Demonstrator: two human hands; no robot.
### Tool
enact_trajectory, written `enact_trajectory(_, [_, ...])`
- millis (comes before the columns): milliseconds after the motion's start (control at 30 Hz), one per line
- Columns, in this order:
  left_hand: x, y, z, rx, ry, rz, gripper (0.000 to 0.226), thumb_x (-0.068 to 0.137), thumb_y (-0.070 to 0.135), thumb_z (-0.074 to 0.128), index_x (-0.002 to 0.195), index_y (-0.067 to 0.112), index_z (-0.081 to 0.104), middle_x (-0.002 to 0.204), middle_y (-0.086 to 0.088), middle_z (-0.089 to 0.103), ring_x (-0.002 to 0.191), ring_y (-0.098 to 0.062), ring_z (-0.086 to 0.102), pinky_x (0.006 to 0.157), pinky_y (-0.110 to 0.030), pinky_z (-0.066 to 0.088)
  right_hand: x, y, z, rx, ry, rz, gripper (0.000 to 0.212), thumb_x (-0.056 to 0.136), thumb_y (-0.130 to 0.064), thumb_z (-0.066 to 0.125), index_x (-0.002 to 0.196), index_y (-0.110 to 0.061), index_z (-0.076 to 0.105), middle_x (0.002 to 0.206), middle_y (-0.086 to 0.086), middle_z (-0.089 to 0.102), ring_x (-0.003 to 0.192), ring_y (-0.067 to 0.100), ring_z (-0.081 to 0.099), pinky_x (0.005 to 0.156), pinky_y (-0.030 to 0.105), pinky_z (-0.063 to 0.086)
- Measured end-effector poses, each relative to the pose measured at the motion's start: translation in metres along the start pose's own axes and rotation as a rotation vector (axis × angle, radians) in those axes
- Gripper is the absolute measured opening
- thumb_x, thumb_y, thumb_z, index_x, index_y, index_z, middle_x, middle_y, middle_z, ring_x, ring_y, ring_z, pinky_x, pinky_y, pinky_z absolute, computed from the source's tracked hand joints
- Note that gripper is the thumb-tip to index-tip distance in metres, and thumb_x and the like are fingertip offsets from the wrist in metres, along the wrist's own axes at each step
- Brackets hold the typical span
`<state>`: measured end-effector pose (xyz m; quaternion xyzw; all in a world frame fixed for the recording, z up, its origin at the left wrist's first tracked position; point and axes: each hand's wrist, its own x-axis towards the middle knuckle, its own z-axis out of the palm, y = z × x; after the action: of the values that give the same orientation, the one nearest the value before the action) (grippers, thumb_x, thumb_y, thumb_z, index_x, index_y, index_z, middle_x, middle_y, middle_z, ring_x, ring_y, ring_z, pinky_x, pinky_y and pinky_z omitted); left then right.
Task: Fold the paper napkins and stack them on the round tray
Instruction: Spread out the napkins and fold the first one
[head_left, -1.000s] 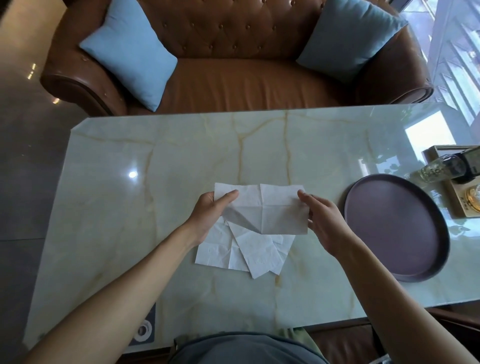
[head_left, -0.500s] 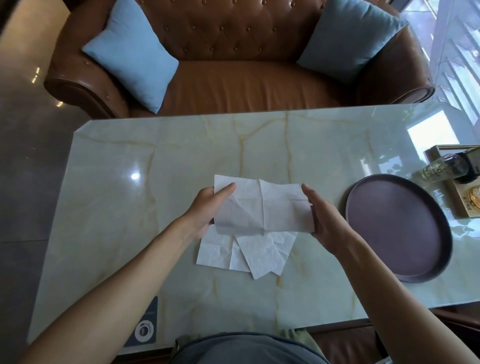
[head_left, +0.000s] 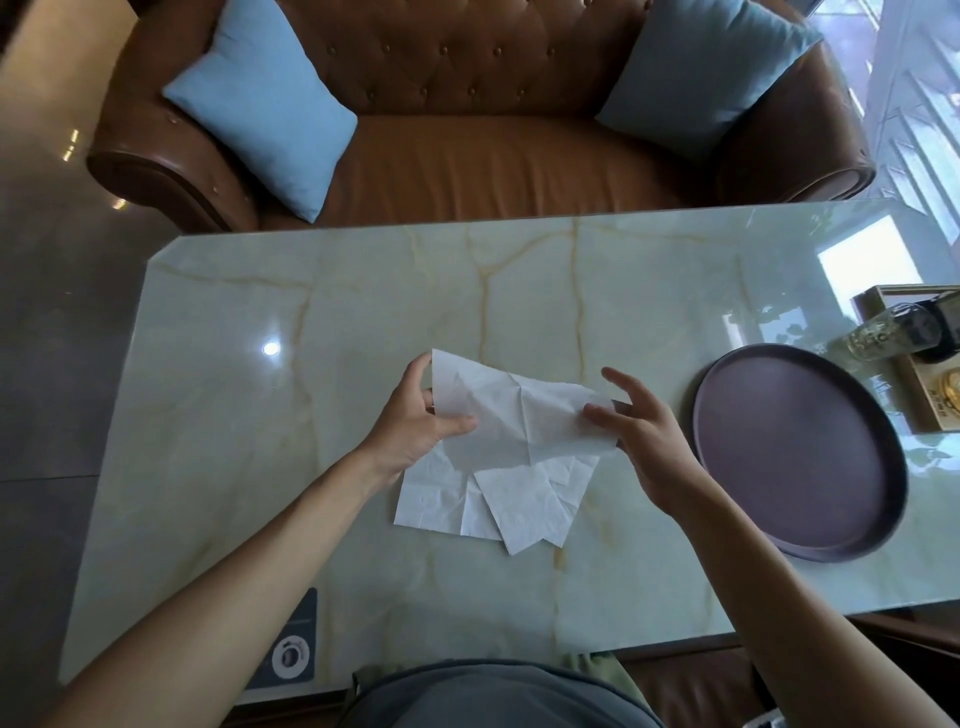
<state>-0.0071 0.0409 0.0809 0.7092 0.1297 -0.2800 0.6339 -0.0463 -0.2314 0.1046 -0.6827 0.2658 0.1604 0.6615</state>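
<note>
Two hands' fingers (head_left: 452, 427) pinching one napkin (head_left: 519, 415) above glossy marble table (head_left: 311, 322); leather sofa (head_left: 493, 156) behind

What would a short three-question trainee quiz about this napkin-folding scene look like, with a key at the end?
1. True or false: the round tray already holds folded napkins.
2. Which hand pinches the held napkin at its tray-side edge?
A. left hand
B. right hand
3. Fill in: the loose napkins lie on the ___ table.

Key: 1 false, the tray is bare; 2 B; 3 marble.
</note>
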Motion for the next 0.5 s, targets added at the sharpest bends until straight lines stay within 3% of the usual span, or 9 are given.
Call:
enact_trajectory(67, [0.001, -0.001, 0.001, 0.008, 0.013, 0.037, 0.111, 0.081, 0.004, 0.082, 0.16, 0.035, 0.011, 0.112, -0.013, 0.076, 0.106, -0.024, 0.073, 0.102, -0.041, 0.054, -0.001, -0.003, -0.001, 0.005, -0.024, -0.045, 0.06, 0.091, -0.009, 0.074, 0.144, -0.029, 0.054, 0.113, 0.005, 0.078, 0.106, 0.018, 0.073, 0.093, 0.03, 0.052])
enact_trajectory(133, [0.001, -0.002, 0.001, 0.023, 0.036, 0.076, 0.11, 0.083, 0.009, 0.08, 0.159, 0.04, 0.007, 0.112, -0.021, 0.072, 0.105, -0.027, 0.071, 0.102, -0.044, 0.052, -0.002, -0.004, -0.002, 0.017, -0.039, -0.064, 0.057, 0.092, -0.006, 0.072, 0.143, -0.027, 0.056, 0.11, 0.006, 0.08, 0.103, 0.018, 0.075, 0.095, 0.031, 0.054])
enact_trajectory(233, [-0.002, 0.001, -0.002, -0.022, 0.03, 0.071, 0.092, 0.087, 0.007, 0.077, 0.157, 0.036, 0.025, 0.113, -0.027, 0.069, 0.101, -0.034, 0.07, 0.1, -0.046, 0.054, 0.0, -0.003, -0.005, 0.038, -0.019, -0.059, 0.049, 0.094, -0.005, 0.07, 0.138, -0.024, 0.062, 0.112, 0.01, 0.077, 0.098, 0.017, 0.074, 0.091, 0.033, 0.055])
enact_trajectory(333, [-0.006, 0.006, 0.0, -0.292, -0.097, 0.002, 0.066, 0.09, -0.001, 0.07, 0.148, 0.021, 0.046, 0.104, -0.014, 0.071, 0.094, -0.023, 0.073, 0.091, -0.037, 0.058, 0.008, 0.003, -0.009, 0.225, 0.051, 0.001, 0.044, 0.096, -0.013, 0.069, 0.139, -0.018, 0.061, 0.114, 0.01, 0.07, 0.093, 0.018, 0.071, 0.085, 0.035, 0.055])
enact_trajectory(433, [-0.01, 0.009, 0.006, -0.524, -0.142, -0.023, 0.056, 0.09, -0.003, 0.067, 0.141, 0.017, 0.054, 0.097, -0.006, 0.071, 0.089, -0.019, 0.072, 0.085, -0.034, 0.061, 0.011, 0.028, 0.003, 0.379, 0.24, 0.223, 0.056, 0.097, -0.039, 0.067, 0.139, -0.005, 0.053, 0.125, 0.013, 0.066, 0.1, 0.026, 0.069, 0.091, 0.041, 0.054])
enact_trajectory(500, [-0.012, 0.01, 0.013, -0.605, -0.128, -0.018, 0.054, 0.09, -0.004, 0.067, 0.139, 0.018, 0.056, 0.094, -0.001, 0.071, 0.09, -0.018, 0.072, 0.083, -0.032, 0.061, -0.001, 0.054, 0.019, 0.495, 0.183, 0.481, 0.079, 0.091, -0.061, 0.063, 0.14, -0.001, 0.046, 0.131, 0.02, 0.06, 0.113, 0.036, 0.065, 0.102, 0.052, 0.051])
